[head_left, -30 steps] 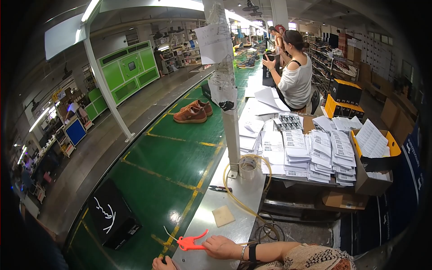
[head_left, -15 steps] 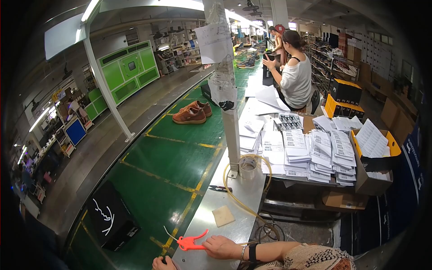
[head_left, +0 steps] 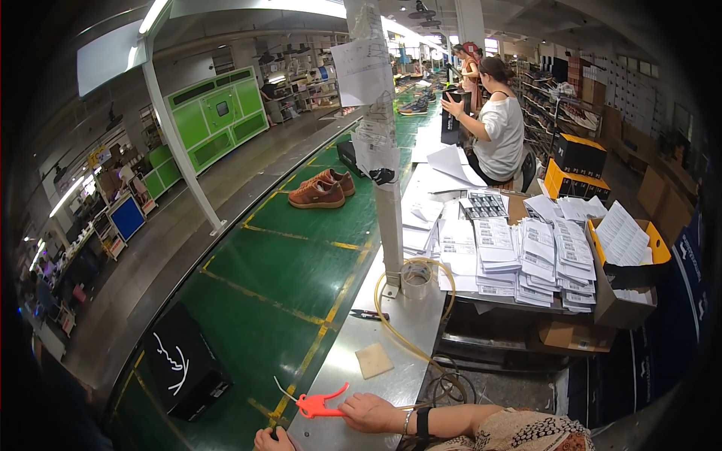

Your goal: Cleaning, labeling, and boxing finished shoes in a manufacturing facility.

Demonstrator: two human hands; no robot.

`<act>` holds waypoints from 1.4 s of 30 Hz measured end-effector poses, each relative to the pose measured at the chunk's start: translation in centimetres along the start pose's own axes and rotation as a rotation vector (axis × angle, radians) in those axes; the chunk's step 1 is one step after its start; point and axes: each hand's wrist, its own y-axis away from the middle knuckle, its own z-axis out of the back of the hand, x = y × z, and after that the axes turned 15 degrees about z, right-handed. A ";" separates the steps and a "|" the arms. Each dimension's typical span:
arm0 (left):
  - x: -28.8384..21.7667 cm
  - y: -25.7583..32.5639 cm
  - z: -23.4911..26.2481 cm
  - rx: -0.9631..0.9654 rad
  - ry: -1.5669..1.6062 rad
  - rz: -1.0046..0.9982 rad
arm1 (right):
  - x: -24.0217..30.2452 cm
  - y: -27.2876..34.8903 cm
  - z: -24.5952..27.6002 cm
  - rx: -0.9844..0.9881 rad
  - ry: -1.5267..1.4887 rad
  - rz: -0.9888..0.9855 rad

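At the bottom centre we keep our right hand [head_left: 366, 413] closed around the orange air-blow gun [head_left: 320, 404], unmoved from a second ago, left hand [head_left: 272, 439] grip unclear, so work looks paused

Your box [head_left: 183, 362] sits on the belt [head_left: 293, 263] left — shoes [head_left: 322, 189] beyond it, paper stacks [head_left: 526, 252] right.

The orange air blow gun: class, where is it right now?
In the head view, the orange air blow gun sits at the bottom centre, gripped by the right hand at the metal bench's near edge, beside the green conveyor belt.
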 end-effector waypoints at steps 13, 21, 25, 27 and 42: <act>-0.3 -0.3 -0.8 0.004 -0.022 -0.006 | -0.7 0.0 0.0 0.062 -0.001 -0.030; -1.0 -0.1 -0.7 0.025 -0.012 0.016 | -1.0 0.1 0.5 0.038 0.001 -0.012; -1.4 0.1 -0.5 0.034 -0.017 0.024 | -1.2 0.2 0.7 0.008 0.008 0.007; -1.5 0.1 -0.6 0.042 -0.012 0.014 | -1.3 0.3 0.7 0.006 0.009 0.003; -1.8 -0.6 -0.8 -0.010 -0.012 -0.071 | -1.7 -0.1 0.2 -0.010 0.020 -0.016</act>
